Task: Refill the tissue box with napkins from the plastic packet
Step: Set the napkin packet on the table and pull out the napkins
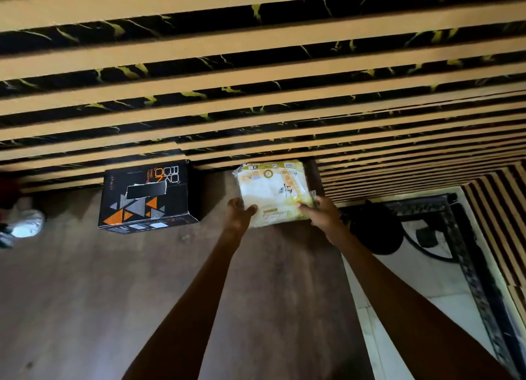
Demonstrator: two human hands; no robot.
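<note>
2 hands on the napkin packet, tissue box waiting to its left

The black tissue box [148, 197] sits far left on the wooden table [85, 294]; the left hand [240, 211] and right hand [321, 214] each clasp a near corner of the plastic packet [273, 192]. The slick, crinkled film could slip or tear unevenly, spilling napkins.

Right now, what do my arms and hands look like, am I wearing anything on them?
Both arms are bare along all that shows: no sleeves reach into view. The left hand and right hand wear no gloves, and no watch, bracelet or ring can be seen on either. The arms are long and slender, entering from the bottom edge of the picture. The light is dim, so finer marks cannot be made out.
</note>
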